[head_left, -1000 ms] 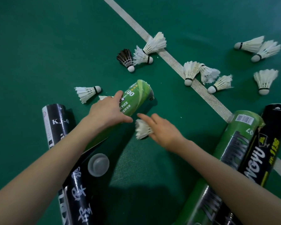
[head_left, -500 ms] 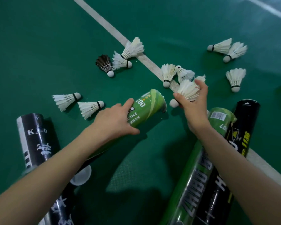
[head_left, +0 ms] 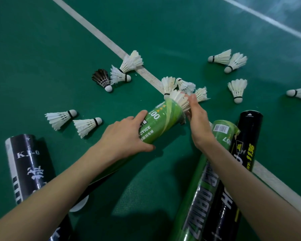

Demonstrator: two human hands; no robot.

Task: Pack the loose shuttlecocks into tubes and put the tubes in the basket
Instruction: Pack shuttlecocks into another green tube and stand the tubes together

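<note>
Gripping the green tube [head_left: 161, 122] round its middle, the left hand [head_left: 127, 134] has its thumb underneath and its fingers curled over the top. It holds the tube tilted, the open mouth raised off the floor [head_left: 42, 49] and pointing away from the person. At that mouth sits a shuttlecock [head_left: 178, 100], its white feather skirt fanning out of the opening and its cork end out of sight. The right hand [head_left: 198, 122] comes in from the right, edge-on to the camera, with its fingertips against those feathers. Its thumb is hidden, so it seems to pinch the skirt, though the grip itself is not plain. The tube's mouth lies between the two hands.

Around them, loose shuttlecocks [head_left: 237, 89] lie on the green floor. Two white ones are side by side to the left of the left hand. A dark-feathered shuttlecock [head_left: 102, 79] lies just beside a white pair at the white line [head_left: 94, 30]. Three more cluster just beyond the tube's mouth, and four lie scattered farther right. A black tube [head_left: 24, 164] lies left of the left forearm, with a white cap [head_left: 80, 204] near it. Under the right arm a second green tube [head_left: 222, 136] and a second black tube [head_left: 247, 136] lie side by side, touching.
</note>
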